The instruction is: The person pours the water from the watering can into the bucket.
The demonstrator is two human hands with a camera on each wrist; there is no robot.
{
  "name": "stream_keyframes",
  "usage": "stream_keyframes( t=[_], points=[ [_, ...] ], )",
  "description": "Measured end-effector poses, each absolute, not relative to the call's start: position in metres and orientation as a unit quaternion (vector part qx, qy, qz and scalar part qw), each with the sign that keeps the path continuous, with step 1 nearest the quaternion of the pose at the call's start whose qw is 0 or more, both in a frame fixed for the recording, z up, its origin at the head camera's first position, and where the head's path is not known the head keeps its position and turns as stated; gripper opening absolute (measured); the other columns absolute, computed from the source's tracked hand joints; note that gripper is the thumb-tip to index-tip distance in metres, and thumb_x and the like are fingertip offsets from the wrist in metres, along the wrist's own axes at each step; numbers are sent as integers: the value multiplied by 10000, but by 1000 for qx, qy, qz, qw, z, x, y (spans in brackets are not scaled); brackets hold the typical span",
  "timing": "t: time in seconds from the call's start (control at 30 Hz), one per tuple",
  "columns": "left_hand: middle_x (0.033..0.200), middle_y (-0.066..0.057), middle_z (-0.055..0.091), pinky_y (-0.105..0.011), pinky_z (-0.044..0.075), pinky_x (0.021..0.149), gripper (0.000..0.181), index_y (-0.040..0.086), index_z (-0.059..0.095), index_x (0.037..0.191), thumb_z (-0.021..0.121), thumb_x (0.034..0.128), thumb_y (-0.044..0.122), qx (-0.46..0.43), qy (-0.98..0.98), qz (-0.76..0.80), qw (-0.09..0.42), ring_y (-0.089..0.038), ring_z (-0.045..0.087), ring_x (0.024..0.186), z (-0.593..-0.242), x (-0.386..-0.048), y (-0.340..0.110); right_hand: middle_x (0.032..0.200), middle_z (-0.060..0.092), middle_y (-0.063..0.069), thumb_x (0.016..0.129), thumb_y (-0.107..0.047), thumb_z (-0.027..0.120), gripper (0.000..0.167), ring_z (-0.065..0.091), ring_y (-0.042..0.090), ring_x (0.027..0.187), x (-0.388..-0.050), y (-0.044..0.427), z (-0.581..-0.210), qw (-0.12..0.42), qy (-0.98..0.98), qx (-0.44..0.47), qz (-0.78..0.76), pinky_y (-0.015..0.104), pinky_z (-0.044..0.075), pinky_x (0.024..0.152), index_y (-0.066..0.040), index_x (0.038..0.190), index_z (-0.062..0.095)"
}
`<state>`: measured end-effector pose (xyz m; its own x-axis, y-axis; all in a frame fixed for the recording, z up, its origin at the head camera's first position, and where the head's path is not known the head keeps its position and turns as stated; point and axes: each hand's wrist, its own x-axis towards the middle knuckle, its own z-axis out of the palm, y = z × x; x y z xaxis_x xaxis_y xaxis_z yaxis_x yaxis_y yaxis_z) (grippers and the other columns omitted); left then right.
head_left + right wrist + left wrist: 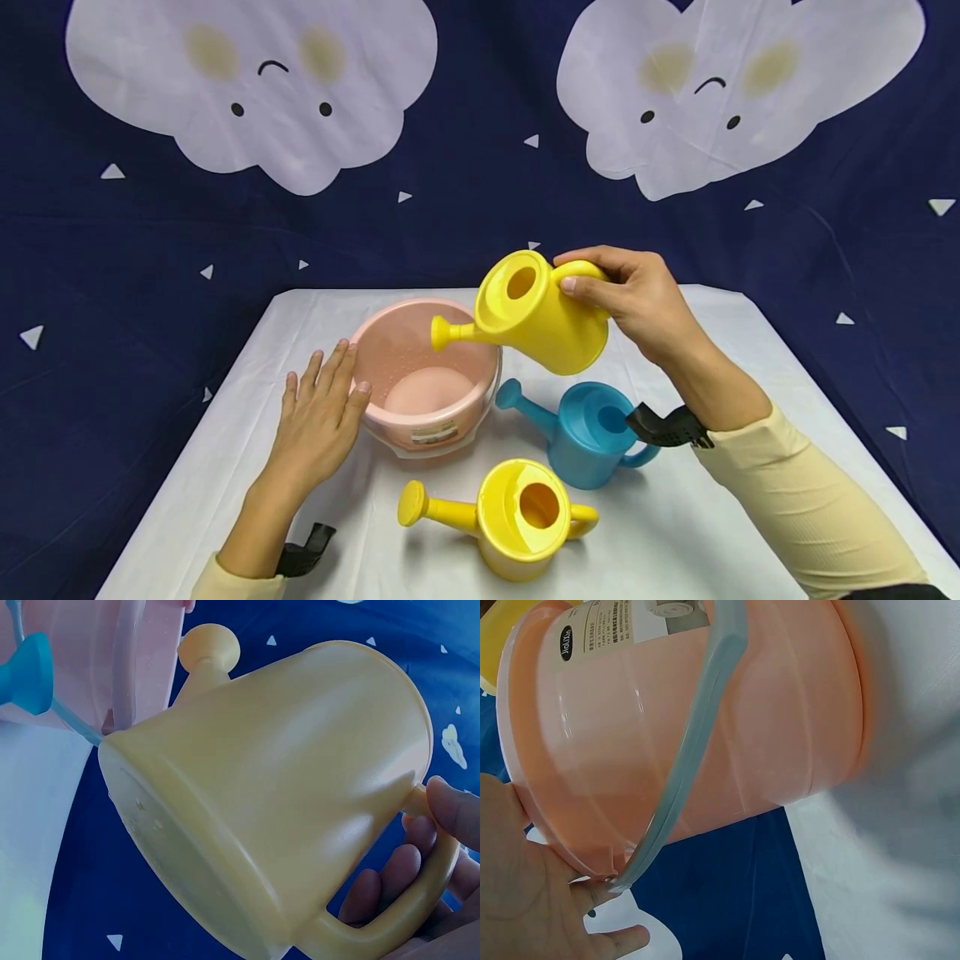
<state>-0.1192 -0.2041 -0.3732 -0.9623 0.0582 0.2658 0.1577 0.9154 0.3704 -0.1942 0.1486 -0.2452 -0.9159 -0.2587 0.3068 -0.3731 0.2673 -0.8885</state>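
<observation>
My right hand (637, 300) grips the handle of a yellow watering can (555, 325), held up off the table. The can tilts left, and its spout head hangs over the pink bucket (427, 446). In the right wrist view, fingers (401, 870) curl through the can's handle. My left hand (318, 417) rests its straight fingers against the bucket's left rim, seen also in the left wrist view beside the grey bail handle (694, 742). A few drops show on the bucket's inner wall. No stream from the spout is visible.
A blue watering can (588, 450) stands upright right of the bucket. Nearer the front stands a second yellow watering can (517, 533), its spout pointing left. All rest on a white-covered table (705, 500), with a dark blue cloud-print backdrop (487, 167) behind.
</observation>
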Motion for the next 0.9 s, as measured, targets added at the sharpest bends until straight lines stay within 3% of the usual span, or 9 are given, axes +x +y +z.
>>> stream_keyframes(
  t=[0.3,0.9],
  points=[
    [1593,-121,154,-647,-1,1130,599,129,187,1519,244,1020,455,-51,-970,-199,127,-361,-4,1480,-374,-119,-204,1028,703,-3,840,-270,710,345,626,203,917,-194,148,-242,50,-802,196,562,223,543,768,-81,1128,681],
    [1592,-146,132,-630,-23,1141,605,125,168,1522,224,1021,459,-50,-972,-193,122,-346,-29,1483,-373,-118,-204,1053,689,40,851,-263,699,332,635,205,914,-197,148,-238,43,-815,195,544,228,554,786,-86,1131,678]
  ],
)
